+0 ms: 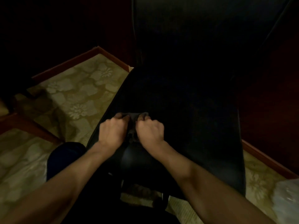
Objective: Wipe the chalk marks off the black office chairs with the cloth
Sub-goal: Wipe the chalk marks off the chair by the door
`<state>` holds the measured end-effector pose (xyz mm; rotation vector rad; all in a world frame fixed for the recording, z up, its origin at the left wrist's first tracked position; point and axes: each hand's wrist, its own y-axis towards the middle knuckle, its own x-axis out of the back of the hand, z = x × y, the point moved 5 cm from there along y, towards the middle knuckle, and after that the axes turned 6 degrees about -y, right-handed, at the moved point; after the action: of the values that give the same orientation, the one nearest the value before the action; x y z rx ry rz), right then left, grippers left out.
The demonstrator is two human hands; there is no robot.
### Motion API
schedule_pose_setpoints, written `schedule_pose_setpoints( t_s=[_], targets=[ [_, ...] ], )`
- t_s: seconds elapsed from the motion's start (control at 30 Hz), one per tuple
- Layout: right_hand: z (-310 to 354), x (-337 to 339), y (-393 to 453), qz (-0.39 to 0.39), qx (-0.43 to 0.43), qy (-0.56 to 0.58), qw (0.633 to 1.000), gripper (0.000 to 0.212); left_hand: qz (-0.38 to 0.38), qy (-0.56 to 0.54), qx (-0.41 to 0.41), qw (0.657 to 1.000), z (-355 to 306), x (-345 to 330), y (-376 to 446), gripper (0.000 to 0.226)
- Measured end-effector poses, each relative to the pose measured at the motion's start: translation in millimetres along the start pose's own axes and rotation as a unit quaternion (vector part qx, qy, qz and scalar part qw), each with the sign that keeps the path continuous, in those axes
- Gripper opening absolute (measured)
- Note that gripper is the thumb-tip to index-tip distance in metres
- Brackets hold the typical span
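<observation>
Cloth [134,118]: small, dark grey, crumpled; lay on front part of black chair [186,102] seat. Left hand [112,130] and right hand [151,129] side by side, fingers curled, each gripped cloth. Chalk marks not discernible in dim light.

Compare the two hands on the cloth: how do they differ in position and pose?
The left hand grips the cloth nearer the chair seat's floor-side edge; the right hand sits further inward. The left thumb points up-right, the right knuckles face the camera. Both are curled shut on the cloth.
</observation>
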<state>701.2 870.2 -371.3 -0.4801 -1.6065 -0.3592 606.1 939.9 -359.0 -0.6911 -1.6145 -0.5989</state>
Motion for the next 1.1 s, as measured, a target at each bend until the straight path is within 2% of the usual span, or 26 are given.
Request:
schedule_pose_setpoints(
  t_s=[0.1, 0.23, 0.3, 0.4, 0.57, 0.7, 0.83, 0.97, 1.1],
  targets=[
    [40, 3, 0, 0.013, -0.001, -0.022, 1.000, 0.048, 0.022, 0.006, 0.011, 1.000, 34, 1, -5, 0.029],
    [48, 15, -4, 0.048, -0.018, -0.085, 0.995, 0.045, 0.020, -0.014, -0.007, 1.000, 36, 2, -3, 0.024],
    [51, 14, -14, 0.075, -0.001, -0.061, 0.995, 0.047, 0.029, -0.057, 0.001, 0.998, 36, 4, -15, 0.027],
    [57, 18, -42, 0.038, -0.020, -0.013, 0.999, 0.051, 0.020, -0.110, 0.011, 0.994, 42, -2, -47, 0.039],
    [67, 4, -96, 0.128, -0.051, 0.029, 0.990, 0.056, 0.035, -0.191, 0.072, 0.978, 36, -19, -100, 0.037],
    [49, 14, -119, 0.187, -0.055, 0.029, 0.980, 0.054, 0.047, -0.231, 0.093, 0.967, 24, -10, -109, 0.037],
    [4, 21, -93, 0.149, -0.123, 0.051, 0.980, 0.053, 0.048, -0.261, 0.068, 0.962, -1, 7, -69, 0.037],
    [-19, 7, -99, 0.196, -0.173, 0.072, 0.963, 0.057, 0.114, -0.226, 0.017, 0.967, -31, 0, -51, 0.041],
    [-11, 6, -125, 0.244, -0.193, 0.071, 0.948, 0.058, 0.197, -0.156, 0.030, 0.968, -39, -16, -79, 0.049]
  ],
)
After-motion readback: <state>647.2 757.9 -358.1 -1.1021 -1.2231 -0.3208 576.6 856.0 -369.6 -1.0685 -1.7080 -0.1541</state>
